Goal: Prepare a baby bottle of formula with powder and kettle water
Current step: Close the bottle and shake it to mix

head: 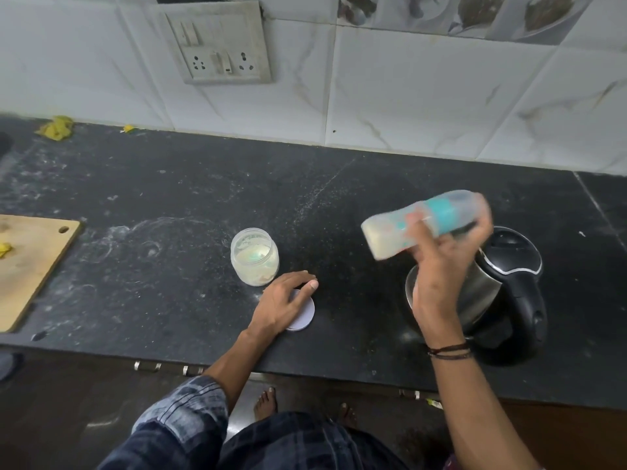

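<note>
My right hand (441, 262) grips a baby bottle (390, 232) with a teal band, held nearly sideways above the counter and blurred by motion; pale milky liquid fills it. Below and right of that hand stands a steel kettle (509, 283) with a black lid and handle. An open clear jar of pale powder (254, 256) sits mid-counter. Just in front of the jar my left hand (285, 300) rests on the jar's white round lid (303, 317), fingers spread flat over it.
The black stone counter (169, 198) is dusted with white powder. A wooden cutting board (30, 262) lies at the left edge, yellow scraps (56, 127) sit by the tiled wall, and a socket panel (220, 45) is mounted above.
</note>
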`<action>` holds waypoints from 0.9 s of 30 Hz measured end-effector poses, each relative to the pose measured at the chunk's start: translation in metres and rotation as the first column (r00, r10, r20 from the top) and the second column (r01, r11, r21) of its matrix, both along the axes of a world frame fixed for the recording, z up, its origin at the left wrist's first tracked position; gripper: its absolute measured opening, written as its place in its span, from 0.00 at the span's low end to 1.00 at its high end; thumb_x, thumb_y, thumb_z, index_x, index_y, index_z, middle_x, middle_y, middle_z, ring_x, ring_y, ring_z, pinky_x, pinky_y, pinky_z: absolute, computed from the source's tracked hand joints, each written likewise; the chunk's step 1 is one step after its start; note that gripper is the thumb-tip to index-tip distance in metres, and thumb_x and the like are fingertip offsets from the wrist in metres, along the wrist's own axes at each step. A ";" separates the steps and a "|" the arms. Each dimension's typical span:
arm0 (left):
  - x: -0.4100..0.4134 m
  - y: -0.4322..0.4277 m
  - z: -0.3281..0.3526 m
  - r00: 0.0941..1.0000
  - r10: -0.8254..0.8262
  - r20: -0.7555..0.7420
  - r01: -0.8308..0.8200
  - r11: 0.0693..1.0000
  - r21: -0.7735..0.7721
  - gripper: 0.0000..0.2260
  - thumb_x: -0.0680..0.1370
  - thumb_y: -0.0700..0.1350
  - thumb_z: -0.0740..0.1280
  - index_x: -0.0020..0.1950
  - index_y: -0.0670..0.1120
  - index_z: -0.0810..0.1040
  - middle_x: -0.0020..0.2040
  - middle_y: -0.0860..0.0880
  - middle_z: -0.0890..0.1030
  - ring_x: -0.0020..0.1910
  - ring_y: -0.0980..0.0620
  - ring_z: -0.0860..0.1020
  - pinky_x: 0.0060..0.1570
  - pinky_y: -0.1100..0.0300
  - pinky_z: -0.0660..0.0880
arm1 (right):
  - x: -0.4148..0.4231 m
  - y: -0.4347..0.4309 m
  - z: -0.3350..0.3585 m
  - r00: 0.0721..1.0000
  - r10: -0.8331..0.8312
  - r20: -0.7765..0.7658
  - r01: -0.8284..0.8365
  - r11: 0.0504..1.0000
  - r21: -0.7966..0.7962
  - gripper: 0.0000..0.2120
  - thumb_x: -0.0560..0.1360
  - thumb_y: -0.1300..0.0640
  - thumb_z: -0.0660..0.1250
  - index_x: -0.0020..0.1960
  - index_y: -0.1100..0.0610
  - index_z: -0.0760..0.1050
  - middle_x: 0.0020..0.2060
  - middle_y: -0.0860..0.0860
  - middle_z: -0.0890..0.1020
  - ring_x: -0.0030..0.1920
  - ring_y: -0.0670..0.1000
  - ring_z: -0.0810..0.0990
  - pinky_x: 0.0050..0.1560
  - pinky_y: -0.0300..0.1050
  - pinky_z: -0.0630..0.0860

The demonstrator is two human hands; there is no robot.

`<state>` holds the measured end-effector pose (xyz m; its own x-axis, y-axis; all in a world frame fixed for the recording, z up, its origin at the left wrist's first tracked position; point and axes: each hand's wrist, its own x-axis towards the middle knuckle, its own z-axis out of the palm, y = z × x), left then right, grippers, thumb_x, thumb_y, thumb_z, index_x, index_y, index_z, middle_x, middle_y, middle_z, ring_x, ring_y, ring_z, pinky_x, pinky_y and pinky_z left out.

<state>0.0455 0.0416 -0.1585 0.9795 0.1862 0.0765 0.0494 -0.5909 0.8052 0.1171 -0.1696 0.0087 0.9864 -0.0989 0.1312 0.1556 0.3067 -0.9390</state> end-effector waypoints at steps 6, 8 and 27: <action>-0.001 0.004 -0.003 1.000 0.019 -0.019 -0.021 0.991 -0.131 0.23 0.79 0.64 0.58 0.58 0.50 0.85 0.61 0.56 0.82 0.64 0.62 0.75 0.66 0.58 0.71 | 0.004 0.004 0.004 0.996 0.075 -0.043 -0.078 0.995 -0.055 0.38 0.72 0.68 0.77 0.73 0.49 0.63 0.64 0.56 0.78 0.56 0.54 0.84 0.58 0.62 0.82; 0.000 0.003 -0.002 0.999 0.022 -0.025 -0.026 0.988 -0.150 0.22 0.79 0.63 0.59 0.58 0.51 0.85 0.61 0.55 0.82 0.65 0.63 0.75 0.66 0.58 0.71 | 0.006 0.003 0.008 0.996 -0.052 -0.066 0.059 0.992 0.111 0.36 0.75 0.65 0.76 0.75 0.54 0.59 0.62 0.53 0.79 0.58 0.52 0.84 0.54 0.61 0.83; 0.002 0.008 -0.010 1.000 0.017 -0.016 -0.019 0.992 -0.125 0.20 0.79 0.61 0.60 0.57 0.51 0.85 0.59 0.55 0.84 0.64 0.62 0.76 0.65 0.53 0.73 | 0.005 0.014 0.015 0.986 0.017 -0.165 0.001 0.994 0.108 0.32 0.76 0.65 0.74 0.74 0.53 0.62 0.50 0.44 0.85 0.53 0.50 0.85 0.45 0.49 0.84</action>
